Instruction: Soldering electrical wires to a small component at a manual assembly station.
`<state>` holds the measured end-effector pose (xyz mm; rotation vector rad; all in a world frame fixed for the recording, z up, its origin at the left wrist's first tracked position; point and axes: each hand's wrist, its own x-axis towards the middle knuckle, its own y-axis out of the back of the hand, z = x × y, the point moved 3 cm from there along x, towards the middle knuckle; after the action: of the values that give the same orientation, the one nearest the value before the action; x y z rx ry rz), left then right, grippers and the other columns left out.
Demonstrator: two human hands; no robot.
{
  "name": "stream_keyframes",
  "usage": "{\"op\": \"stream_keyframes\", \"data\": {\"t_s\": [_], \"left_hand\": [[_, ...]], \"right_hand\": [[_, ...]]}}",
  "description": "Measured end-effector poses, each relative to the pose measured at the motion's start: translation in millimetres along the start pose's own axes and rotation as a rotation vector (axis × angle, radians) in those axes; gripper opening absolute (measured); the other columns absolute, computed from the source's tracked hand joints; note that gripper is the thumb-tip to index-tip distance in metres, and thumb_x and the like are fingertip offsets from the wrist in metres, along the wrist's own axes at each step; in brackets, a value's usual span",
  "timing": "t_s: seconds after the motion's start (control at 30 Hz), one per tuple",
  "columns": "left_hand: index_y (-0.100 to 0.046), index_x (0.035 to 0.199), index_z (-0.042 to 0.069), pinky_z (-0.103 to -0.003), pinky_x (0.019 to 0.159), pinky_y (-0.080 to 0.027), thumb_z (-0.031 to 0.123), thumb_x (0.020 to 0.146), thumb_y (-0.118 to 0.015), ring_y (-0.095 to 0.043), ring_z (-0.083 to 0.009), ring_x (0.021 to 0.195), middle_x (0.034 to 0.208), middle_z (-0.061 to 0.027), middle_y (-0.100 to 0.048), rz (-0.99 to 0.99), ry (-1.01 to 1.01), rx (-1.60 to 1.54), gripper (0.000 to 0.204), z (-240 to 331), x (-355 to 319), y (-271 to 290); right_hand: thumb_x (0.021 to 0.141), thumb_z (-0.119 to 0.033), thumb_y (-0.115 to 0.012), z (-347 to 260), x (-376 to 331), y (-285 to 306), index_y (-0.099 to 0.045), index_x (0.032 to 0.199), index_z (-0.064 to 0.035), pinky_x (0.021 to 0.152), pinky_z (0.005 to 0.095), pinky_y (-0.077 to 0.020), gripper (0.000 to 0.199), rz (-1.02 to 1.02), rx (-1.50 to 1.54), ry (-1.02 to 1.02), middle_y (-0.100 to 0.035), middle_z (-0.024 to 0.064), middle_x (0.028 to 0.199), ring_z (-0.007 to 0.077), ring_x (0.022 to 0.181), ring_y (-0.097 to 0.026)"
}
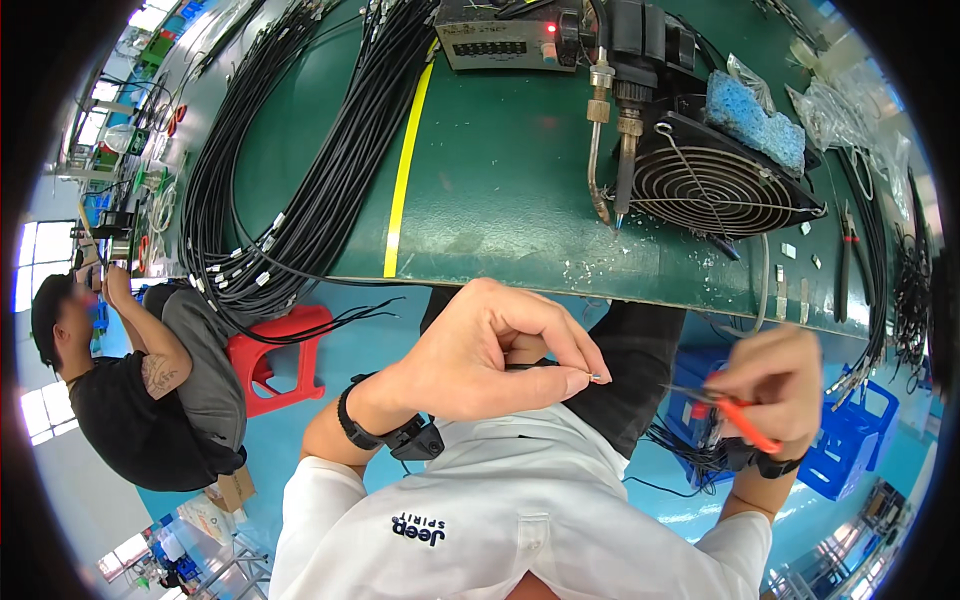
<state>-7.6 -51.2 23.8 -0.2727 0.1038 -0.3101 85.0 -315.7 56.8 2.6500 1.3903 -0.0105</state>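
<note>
Both hands closed: left hand [500, 350] pinches wire tip [592, 376], right hand [775, 385] grips orange-handled tool [745, 425].

A green worktop [500, 190] fills the upper view, with a yellow stripe [408, 165] running across it. Beneath it the floor [370, 330] is glossy light blue. A red plastic stool [280, 355] stands near the worktop's edge, and blue crates [840, 440] sit on the floor to the right. At the far left, bright windows [35, 270] let in daylight, and a person in a dark shirt [130, 410] sits there beside cluttered benches [120, 140].
</note>
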Motion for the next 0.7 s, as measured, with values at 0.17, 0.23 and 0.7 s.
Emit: {"op": "stream_keyframes", "data": {"t_s": [0.17, 0.23, 0.7], "left_hand": [[-0.071, 0.087, 0.000, -0.021, 0.046, -0.028, -0.003, 0.080, -0.070, -0.036, -0.0017, 0.049, 0.088, -0.0092, -0.071, 0.022, -0.147, 0.188, 0.008, 1.5, -0.1, 0.4], [-0.071, 0.088, 0.000, -0.021, 0.046, -0.028, -0.002, 0.080, -0.070, -0.037, -0.0021, 0.048, 0.087, -0.0083, -0.071, 0.032, -0.147, 0.148, 0.008, -2.9, -3.1, -5.1], [-0.069, 0.096, -0.005, -0.019, 0.044, -0.042, 0.001, 0.089, -0.064, -0.062, -0.0070, 0.059, 0.078, -0.0100, -0.070, 0.073, -0.017, 0.222, 0.010, -6.1, 9.7, -11.9]], "right_hand": [[0.079, -0.014, -0.075, -16.7, -71.0, 76.8, -0.069, 0.101, 0.0046, 0.047, 0.0209, -0.0375, 0.030, 1.086, -0.363, 0.065, -0.065, 0.0058, 0.072, 0.0076, 0.054, -0.054], [0.086, -0.020, -0.071, -5.6, -69.2, 108.2, -0.067, 0.104, 0.0044, 0.048, 0.0209, -0.0366, 0.031, 1.264, -0.578, -0.028, -0.064, 0.0043, 0.072, 0.0070, 0.058, -0.055], [0.083, -0.011, -0.070, -13.1, -37.5, 15.0, -0.069, 0.096, 0.0046, 0.069, 0.0261, -0.0488, 0.020, 0.903, -0.476, 0.198, -0.068, 0.0124, 0.093, 0.0173, 0.075, -0.062]]}}
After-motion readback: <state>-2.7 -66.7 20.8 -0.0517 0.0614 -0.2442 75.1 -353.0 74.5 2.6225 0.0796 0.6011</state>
